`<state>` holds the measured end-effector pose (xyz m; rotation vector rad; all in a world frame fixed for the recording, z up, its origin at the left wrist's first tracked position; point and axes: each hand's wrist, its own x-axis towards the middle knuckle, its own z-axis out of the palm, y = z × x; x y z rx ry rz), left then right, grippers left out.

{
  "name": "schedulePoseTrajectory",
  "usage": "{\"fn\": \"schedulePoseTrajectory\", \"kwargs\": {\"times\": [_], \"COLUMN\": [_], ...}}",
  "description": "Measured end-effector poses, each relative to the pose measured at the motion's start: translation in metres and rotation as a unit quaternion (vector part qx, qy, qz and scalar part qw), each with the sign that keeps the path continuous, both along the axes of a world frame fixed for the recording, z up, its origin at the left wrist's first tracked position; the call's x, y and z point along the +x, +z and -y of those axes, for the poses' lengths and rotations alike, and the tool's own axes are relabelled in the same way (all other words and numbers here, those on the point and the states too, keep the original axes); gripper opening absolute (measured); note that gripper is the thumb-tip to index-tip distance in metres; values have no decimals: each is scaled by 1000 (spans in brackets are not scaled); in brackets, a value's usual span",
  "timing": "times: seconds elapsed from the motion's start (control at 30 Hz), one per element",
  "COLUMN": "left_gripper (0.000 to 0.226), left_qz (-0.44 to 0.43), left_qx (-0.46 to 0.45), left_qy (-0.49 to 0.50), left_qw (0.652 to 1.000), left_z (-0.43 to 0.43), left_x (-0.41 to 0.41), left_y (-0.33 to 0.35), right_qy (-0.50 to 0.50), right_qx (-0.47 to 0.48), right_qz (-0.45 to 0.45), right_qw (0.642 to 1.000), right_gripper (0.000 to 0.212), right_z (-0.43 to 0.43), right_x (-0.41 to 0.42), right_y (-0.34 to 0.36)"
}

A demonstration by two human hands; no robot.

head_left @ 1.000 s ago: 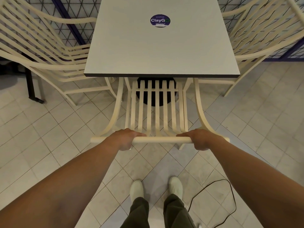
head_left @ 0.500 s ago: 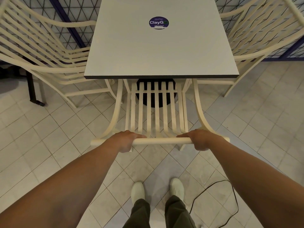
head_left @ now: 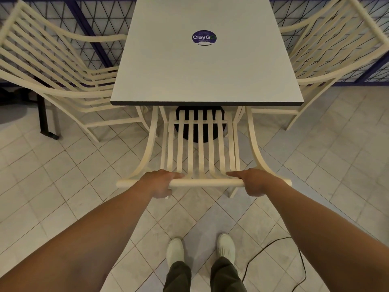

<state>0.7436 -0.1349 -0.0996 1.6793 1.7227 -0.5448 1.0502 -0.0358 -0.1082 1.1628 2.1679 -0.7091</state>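
Observation:
A cream slatted chair [head_left: 200,144] stands in front of me, its seat tucked under the near edge of a grey square table [head_left: 206,66]. My left hand [head_left: 160,182] grips the chair's top rail [head_left: 207,182] left of centre. My right hand [head_left: 251,181] grips the same rail right of centre. Both hands' fingers curl round the bar, index fingers lying along it. The table's dark round base [head_left: 201,127] shows through the slats.
Matching cream chairs stand at the table's left [head_left: 54,79] and right [head_left: 336,51]. A purple ClayGo sticker [head_left: 204,37] is on the tabletop. A black cable [head_left: 294,260] loops on the tiled floor by my right foot. A dark table leg [head_left: 45,116] stands far left.
The chair has slid a little further in toward the table, both hands keeping their grip on the rail. The view has tilted slightly, showing more of the tabletop.

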Motion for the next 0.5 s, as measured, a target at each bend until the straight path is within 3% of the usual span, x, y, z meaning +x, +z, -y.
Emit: {"fn": "schedulePoseTrajectory", "kwargs": {"times": [0.1, 0.5], "left_gripper": [76, 68], "left_qz": [-5, 24], "left_qx": [15, 38], "left_qy": [5, 27], "left_qw": [1000, 999], "left_z": [7, 29], "left_x": [4, 24], "left_y": [5, 61], "right_qy": [-8, -2], "right_qx": [16, 12], "right_qz": [-15, -64], "right_qw": [1000, 998], "right_gripper": [73, 70], "right_z": [3, 36], "right_x": [0, -32], "right_y": [5, 69]}}
